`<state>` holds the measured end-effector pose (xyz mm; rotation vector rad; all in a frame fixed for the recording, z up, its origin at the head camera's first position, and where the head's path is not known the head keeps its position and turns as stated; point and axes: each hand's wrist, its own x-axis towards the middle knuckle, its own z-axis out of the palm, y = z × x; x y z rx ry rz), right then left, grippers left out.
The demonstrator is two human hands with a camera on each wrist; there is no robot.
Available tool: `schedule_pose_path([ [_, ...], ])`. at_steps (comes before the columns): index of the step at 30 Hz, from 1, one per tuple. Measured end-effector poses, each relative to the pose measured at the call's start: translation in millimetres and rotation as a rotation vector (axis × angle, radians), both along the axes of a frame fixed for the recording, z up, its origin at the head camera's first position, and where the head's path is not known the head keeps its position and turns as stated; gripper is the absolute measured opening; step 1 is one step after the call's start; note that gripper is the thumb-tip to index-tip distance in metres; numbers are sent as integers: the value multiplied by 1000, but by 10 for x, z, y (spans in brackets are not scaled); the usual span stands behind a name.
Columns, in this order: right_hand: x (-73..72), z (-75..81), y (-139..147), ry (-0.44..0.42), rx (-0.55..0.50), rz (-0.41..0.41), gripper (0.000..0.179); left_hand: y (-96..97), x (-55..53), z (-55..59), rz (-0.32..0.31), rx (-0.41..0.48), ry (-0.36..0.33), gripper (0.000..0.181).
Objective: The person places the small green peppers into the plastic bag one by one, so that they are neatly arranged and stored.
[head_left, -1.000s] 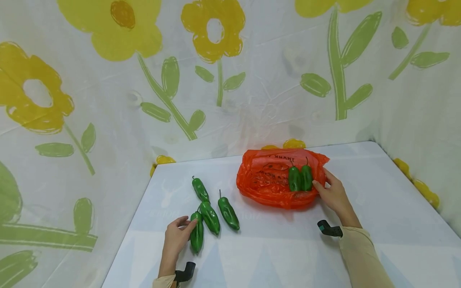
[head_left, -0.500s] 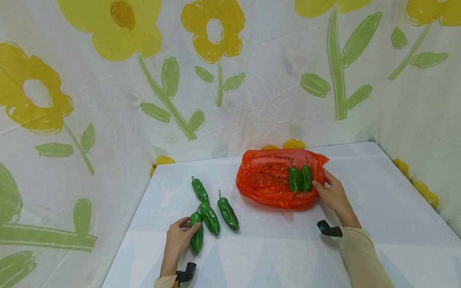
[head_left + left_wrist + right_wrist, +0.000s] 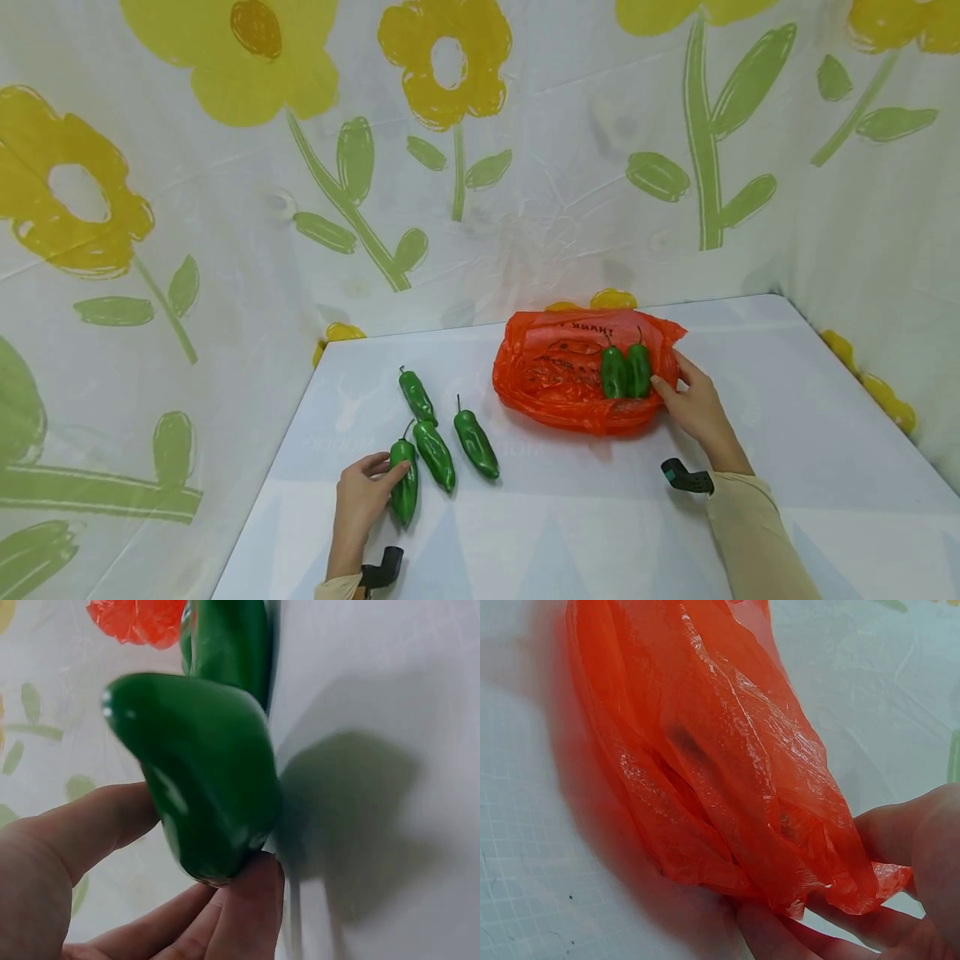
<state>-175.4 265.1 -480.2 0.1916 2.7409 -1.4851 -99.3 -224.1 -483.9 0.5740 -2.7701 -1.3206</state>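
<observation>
My left hand [image 3: 360, 504] pinches a glossy green chili pepper [image 3: 404, 496] between thumb and fingers, at the front left of the group. In the left wrist view this pepper [image 3: 206, 761] fills the middle, thumb on one side and fingers beneath, its shadow falling on the table. Several more green peppers lie close by, one [image 3: 435, 457] just to its right, another [image 3: 476, 444] farther right and one [image 3: 416, 396] behind. At the right, my right hand [image 3: 699, 408] grips the side of a red plastic bag [image 3: 540, 400], which lies with its mouth spread. Two peppers [image 3: 626, 372] sit inside it.
The white table [image 3: 585, 517] carries pale blue triangles along its front. Behind and beside it hangs a white curtain [image 3: 555, 167] printed with yellow flowers. Each wrist wears a small black camera, such as the right one [image 3: 684, 477].
My left hand has taken hold of the front pepper and shifted it slightly left, away from its neighbour, which has turned a little. The right hand and bag stay put.
</observation>
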Motion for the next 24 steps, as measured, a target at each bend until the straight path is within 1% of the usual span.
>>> schedule_pose_path([
  [4, 3, -2, 10, -2, -4, 1, 71, -25, 8, 21, 15, 62, 2, 57],
  [10, 2, -18, 16, 5, 3, 0, 71, -35, 6, 16, 41, 116, 4, 58],
  [17, 3, -20, 17, 9, 0, 5, 71, -36, 5, 40, 44, 155, 8, 60],
  [24, -3, -22, 8, 12, 2, 5, 71, 43, -17, 95, 31, 202, 17, 62],
])
